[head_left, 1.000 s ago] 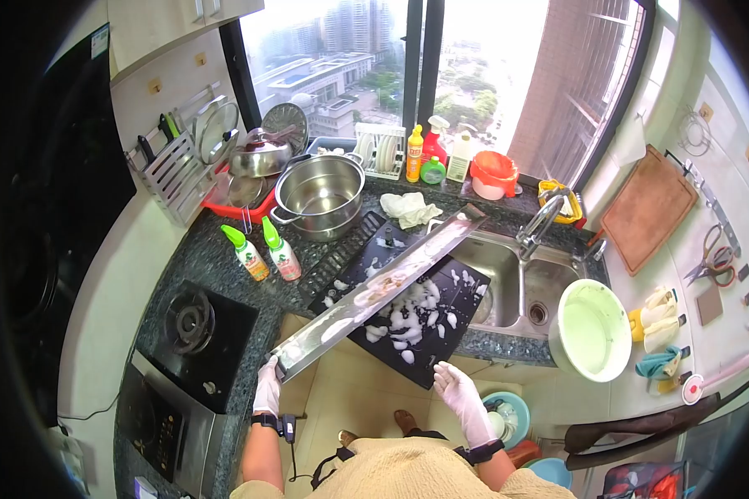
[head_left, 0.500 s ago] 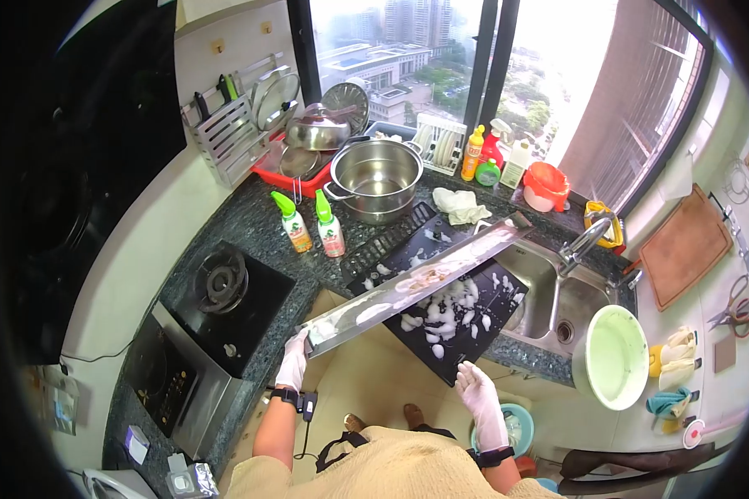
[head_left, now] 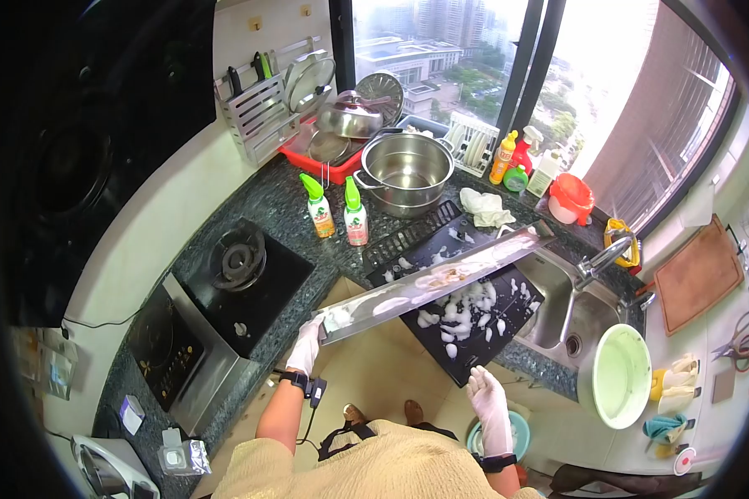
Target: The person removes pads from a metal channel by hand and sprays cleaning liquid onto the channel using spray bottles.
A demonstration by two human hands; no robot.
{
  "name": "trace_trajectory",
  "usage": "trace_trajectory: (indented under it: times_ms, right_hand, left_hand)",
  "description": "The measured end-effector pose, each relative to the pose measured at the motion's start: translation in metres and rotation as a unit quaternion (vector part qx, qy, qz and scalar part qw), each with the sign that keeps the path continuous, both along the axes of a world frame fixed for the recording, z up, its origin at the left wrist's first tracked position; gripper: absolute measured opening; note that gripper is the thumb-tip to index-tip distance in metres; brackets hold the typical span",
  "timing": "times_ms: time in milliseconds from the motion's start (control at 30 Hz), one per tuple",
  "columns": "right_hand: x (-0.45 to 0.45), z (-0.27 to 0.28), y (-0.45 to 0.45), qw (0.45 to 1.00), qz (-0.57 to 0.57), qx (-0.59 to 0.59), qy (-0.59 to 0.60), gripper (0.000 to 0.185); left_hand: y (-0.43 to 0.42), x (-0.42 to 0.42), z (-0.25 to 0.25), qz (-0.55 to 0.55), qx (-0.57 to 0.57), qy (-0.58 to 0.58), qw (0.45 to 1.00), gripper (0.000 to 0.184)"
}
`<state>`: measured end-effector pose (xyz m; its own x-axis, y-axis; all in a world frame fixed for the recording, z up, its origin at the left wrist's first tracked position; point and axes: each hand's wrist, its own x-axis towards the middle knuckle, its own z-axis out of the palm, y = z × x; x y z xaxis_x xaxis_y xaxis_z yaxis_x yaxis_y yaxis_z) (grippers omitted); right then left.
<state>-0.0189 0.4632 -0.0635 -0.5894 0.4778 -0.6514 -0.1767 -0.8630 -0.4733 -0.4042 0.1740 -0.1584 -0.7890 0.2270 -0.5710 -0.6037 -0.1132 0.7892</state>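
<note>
In white gloves, my left hand (head_left: 306, 348) is closed around the near left end of a long shallow metal tray (head_left: 383, 309). The tray slants up to the right, with white foam and brown grime along its inside. Beneath it lies a flat black panel (head_left: 466, 358) dotted with foam, its lower corner jutting past the counter edge. My right hand (head_left: 488, 403) is beside that corner, palm partly up and fingers stretched out, holding nothing. A black slotted grate (head_left: 408, 235) lies behind the panel. The tray's far end rests near the sink (head_left: 549, 312).
Two spray bottles (head_left: 356, 214) and a steel pot (head_left: 408, 175) stand behind the tray. A crumpled white cloth (head_left: 486, 206) lies near the faucet (head_left: 603, 259). At the right is a pale green basin (head_left: 621, 376); a gas burner (head_left: 240, 259) is at the left.
The camera view has shifted, so the kitchen appears farther right. My left hand still grips the tray, which looks slightly less steep. My right hand remains open near the panel's corner.
</note>
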Motion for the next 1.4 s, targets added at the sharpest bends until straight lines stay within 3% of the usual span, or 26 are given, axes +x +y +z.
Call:
trace_trajectory:
  times_ms: [300, 1000, 1167, 1400]
  right_hand:
    - [-0.005, -0.001, 0.000, 1.000, 0.010, 0.003, -0.018, 0.026]
    - [-0.007, -0.008, 0.000, 1.000, 0.008, 0.002, -0.004, 0.028]
    - [-0.010, -0.002, -0.004, 1.000, 0.008, 0.003, 0.005, 0.026]
    - [-0.010, 0.003, -0.006, 1.000, 0.004, 0.001, -0.009, 0.025]
  left_hand:
    - [0.001, 0.001, -0.012, 0.012, 0.036, -0.006, 0.999, 0.029]
    - [-0.024, -0.002, -0.035, -0.041, -0.015, 0.020, 0.999, 0.046]
    - [-0.020, 0.026, 0.049, -0.048, -0.057, 0.009, 0.997, 0.043]
    - [-0.026, 0.037, 0.060, -0.048, 0.007, 0.024, 0.999, 0.051]
